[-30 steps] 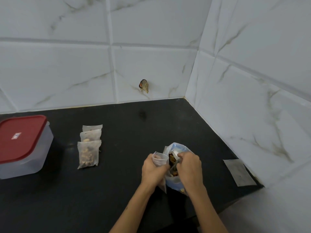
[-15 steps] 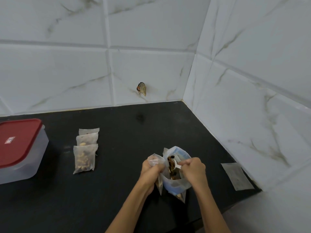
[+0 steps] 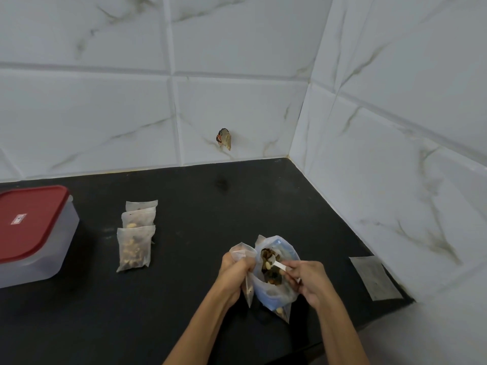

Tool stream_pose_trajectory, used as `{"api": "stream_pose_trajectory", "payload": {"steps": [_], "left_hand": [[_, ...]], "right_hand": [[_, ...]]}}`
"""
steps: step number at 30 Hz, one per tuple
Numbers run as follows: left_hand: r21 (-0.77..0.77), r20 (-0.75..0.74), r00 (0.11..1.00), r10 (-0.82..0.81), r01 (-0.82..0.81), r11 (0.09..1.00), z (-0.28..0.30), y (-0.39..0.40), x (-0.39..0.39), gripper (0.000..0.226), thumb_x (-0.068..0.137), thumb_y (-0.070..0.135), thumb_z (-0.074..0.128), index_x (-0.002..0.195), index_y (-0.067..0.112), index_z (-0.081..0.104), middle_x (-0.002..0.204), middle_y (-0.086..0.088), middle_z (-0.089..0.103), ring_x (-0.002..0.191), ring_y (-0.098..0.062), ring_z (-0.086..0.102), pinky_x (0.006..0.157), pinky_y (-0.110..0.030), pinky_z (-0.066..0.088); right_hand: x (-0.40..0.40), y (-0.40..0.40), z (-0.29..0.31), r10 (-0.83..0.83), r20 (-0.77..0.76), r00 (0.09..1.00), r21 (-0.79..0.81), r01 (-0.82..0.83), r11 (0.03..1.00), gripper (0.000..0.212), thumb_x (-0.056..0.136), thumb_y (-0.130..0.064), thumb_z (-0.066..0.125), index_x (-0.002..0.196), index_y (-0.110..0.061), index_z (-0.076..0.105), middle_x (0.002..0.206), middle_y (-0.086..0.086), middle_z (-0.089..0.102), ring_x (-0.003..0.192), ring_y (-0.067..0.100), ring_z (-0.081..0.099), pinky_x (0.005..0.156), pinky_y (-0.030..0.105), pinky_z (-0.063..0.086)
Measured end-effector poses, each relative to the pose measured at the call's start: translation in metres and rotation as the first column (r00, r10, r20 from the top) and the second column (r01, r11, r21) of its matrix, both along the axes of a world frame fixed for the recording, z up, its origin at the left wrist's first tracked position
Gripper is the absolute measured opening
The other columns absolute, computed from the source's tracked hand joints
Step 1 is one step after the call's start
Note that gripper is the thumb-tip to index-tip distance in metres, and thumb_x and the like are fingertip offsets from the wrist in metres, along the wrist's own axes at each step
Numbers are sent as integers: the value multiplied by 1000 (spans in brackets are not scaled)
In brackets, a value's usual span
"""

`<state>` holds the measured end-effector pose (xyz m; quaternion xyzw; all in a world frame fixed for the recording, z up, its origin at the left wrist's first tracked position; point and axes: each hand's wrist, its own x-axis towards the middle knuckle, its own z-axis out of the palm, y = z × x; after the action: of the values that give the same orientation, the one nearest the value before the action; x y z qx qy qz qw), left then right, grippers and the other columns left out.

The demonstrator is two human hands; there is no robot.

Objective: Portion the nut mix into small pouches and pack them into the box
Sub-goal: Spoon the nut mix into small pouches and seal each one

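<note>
A clear bag of nut mix (image 3: 274, 293) stands open on the black counter (image 3: 200, 306). My right hand (image 3: 308, 281) grips a small white spoon (image 3: 278, 264) whose bowl sits among the nuts at the bag's mouth. My left hand (image 3: 235, 270) holds a small translucent pouch (image 3: 243, 252) upright against the bag's left side. Three filled pouches (image 3: 135, 243) lie in a row to the left. The box (image 3: 34, 233), with a red lid on, stands at the far left.
One flat empty pouch (image 3: 374, 277) lies at the right, near the tiled wall. White marble tiles close off the back and right. A small brown thing (image 3: 224, 138) sticks to the back wall.
My right hand has drawn back to the right, and the white spoon with a nut now shows at the bag's mouth. The camera dipped slightly.
</note>
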<state>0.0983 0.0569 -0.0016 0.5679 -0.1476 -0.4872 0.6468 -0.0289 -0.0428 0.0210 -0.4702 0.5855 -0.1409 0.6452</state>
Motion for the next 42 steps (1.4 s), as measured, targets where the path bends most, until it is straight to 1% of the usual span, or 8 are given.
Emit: {"api": "stream_pose_trajectory", "payload": {"steps": [12, 17, 20, 30, 32, 35, 38, 42], "left_hand": [[44, 187, 982, 32, -41, 998, 5, 4, -5, 30, 59, 9, 64, 88, 2, 62, 86, -10, 65, 82, -22, 66, 74, -40, 56], [82, 538, 838, 90, -158, 984, 17, 10, -8, 27, 73, 10, 73, 93, 17, 57, 94, 2, 62, 86, -8, 61, 67, -20, 49], [65, 677, 729, 103, -198, 978, 29, 11, -12, 29, 72, 17, 73, 93, 21, 54, 92, 6, 61, 84, -5, 60, 69, -25, 53], [178, 778, 627, -51, -141, 974, 61, 9, -31, 21, 84, 34, 61, 92, 25, 44, 84, 7, 57, 75, -7, 59, 63, -24, 51], [181, 757, 650, -60, -121, 976, 64, 8, -33, 25, 80, 34, 65, 92, 24, 45, 84, 6, 58, 76, -9, 60, 65, -28, 53], [172, 744, 666, -60, -103, 980, 67, 7, -34, 32, 73, 30, 70, 93, 25, 45, 84, 6, 60, 76, -9, 61, 67, -30, 55], [161, 740, 672, -39, -121, 980, 68, 6, -34, 32, 74, 30, 70, 94, 25, 45, 85, 8, 59, 76, -6, 59, 66, -27, 53], [135, 714, 700, -12, -121, 983, 66, 7, -33, 33, 77, 30, 72, 95, 23, 45, 85, 9, 58, 78, -5, 59, 67, -25, 53]], "right_hand": [[-12, 2, 20, -61, -1, 998, -73, 60, 996, 28, 88, 10, 47, 80, -5, 69, 78, 16, 65, 66, 16, 54, 62, 26, 44], [-22, 8, 32, -69, -5, 998, -59, 69, 996, 21, 89, 9, 49, 85, -1, 67, 79, 16, 64, 64, 15, 52, 61, 25, 44], [-31, 14, 41, -65, 16, 998, -100, 66, 993, 20, 87, 9, 51, 92, 1, 69, 87, 18, 66, 67, 16, 54, 60, 24, 45], [-37, 41, 104, -1, 169, 986, -316, 55, 947, 23, 87, 6, 54, 90, -9, 72, 82, 13, 70, 71, 17, 58, 64, 26, 48], [-33, 53, 106, 62, 90, 994, -443, -15, 896, 26, 87, 4, 55, 91, -14, 73, 81, 7, 70, 72, 13, 60, 63, 22, 47], [-26, 67, 97, 117, -150, 982, -701, -189, 688, 26, 88, -2, 59, 100, -20, 73, 95, -3, 71, 86, 5, 62, 72, 16, 48], [-20, 74, 91, 110, -362, 926, -742, -357, 568, 28, 89, -5, 59, 114, -11, 67, 110, 5, 68, 98, 14, 61, 83, 21, 48], [-23, 90, 100, 69, -327, 943, -888, -331, 320, 31, 82, 6, 55, 98, -12, 74, 93, 7, 68, 87, 24, 61, 74, 31, 45]]}}
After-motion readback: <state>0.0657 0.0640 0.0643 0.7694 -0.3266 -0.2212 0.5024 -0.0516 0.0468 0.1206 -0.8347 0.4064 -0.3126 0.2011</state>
